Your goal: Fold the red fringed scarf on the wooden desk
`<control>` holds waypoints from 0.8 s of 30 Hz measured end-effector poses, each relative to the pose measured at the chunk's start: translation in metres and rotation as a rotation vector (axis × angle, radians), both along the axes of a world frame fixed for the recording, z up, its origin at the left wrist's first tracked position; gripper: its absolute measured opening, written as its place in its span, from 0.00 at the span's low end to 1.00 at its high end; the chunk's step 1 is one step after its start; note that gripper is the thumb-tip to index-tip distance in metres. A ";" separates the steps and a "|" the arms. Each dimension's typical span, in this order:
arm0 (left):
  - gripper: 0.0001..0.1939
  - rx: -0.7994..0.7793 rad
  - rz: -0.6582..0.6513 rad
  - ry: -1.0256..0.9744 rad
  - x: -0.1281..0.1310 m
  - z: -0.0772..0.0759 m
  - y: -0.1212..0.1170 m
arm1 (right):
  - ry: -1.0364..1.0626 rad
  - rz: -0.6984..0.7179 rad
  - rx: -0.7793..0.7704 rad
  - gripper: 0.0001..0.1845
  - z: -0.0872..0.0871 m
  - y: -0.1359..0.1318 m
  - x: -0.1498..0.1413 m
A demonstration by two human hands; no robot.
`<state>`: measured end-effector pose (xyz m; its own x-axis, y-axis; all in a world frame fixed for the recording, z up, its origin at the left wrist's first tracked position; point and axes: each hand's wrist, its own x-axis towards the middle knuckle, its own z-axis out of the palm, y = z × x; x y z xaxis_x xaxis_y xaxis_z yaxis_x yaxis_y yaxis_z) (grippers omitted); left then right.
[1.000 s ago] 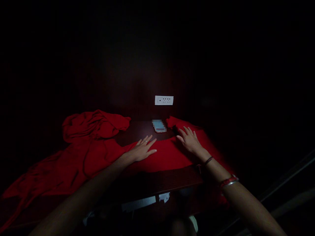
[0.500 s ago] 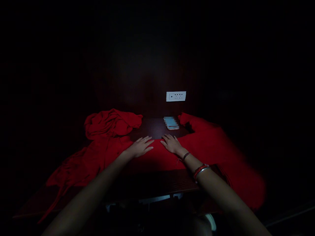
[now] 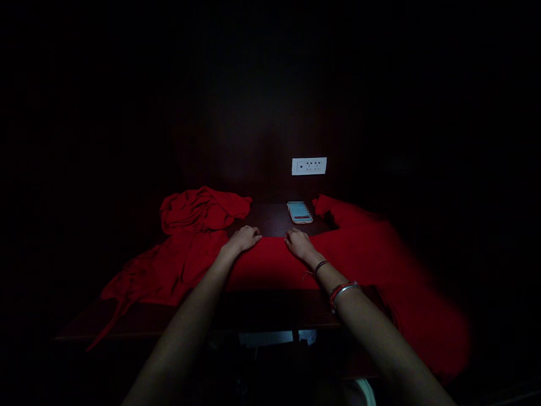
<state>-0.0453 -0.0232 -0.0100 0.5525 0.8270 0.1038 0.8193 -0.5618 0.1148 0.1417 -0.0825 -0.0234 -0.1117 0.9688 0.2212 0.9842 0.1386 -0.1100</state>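
A red garment (image 3: 270,262) lies spread across the dark table, with a flat band of it running from left to right in front of me. My left hand (image 3: 245,238) is at this band's far edge, its fingers curled down over the cloth. Farther right along the same edge, my right hand (image 3: 299,243) also has its fingers bent in, gripping the fabric. A short span of cloth shows between the two hands. Both sets of fingertips are partly hidden. At the left the garment is wrinkled, and a thin strap (image 3: 107,327) hangs toward the table's near edge.
A bunched heap of red cloth (image 3: 198,208) rests at the back left. Behind my right hand lies a phone (image 3: 301,213). A white socket plate (image 3: 309,166) is on the dark wall. The table (image 3: 273,217) shows bare wood between heap and phone. Surroundings are very dark.
Both hands had fingers spread flat on the cloth; now they are curled in at its far edge. The view has turned slightly left, so things appear farther right.
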 end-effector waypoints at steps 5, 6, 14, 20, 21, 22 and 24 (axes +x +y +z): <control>0.09 0.036 -0.037 -0.077 0.001 -0.009 -0.001 | 0.104 0.013 -0.005 0.12 0.001 0.004 0.000; 0.09 0.030 -0.050 -0.089 -0.002 -0.007 -0.002 | 0.127 0.011 0.000 0.12 0.002 0.005 -0.001; 0.11 -0.032 -0.185 -0.165 -0.008 0.010 -0.012 | 0.074 0.128 0.041 0.14 0.007 0.003 0.000; 0.10 -0.012 -0.122 0.012 -0.027 0.019 -0.007 | 0.046 0.035 0.111 0.15 0.009 0.001 0.003; 0.09 -0.007 -0.078 0.041 -0.032 0.020 -0.006 | 0.044 0.018 0.105 0.14 0.009 0.001 0.003; 0.09 0.003 -0.036 0.057 -0.037 0.021 -0.005 | 0.045 0.003 0.097 0.14 0.008 0.001 0.003; 0.09 0.030 0.005 0.055 -0.042 0.021 -0.004 | 0.061 -0.002 0.089 0.14 0.006 0.002 0.000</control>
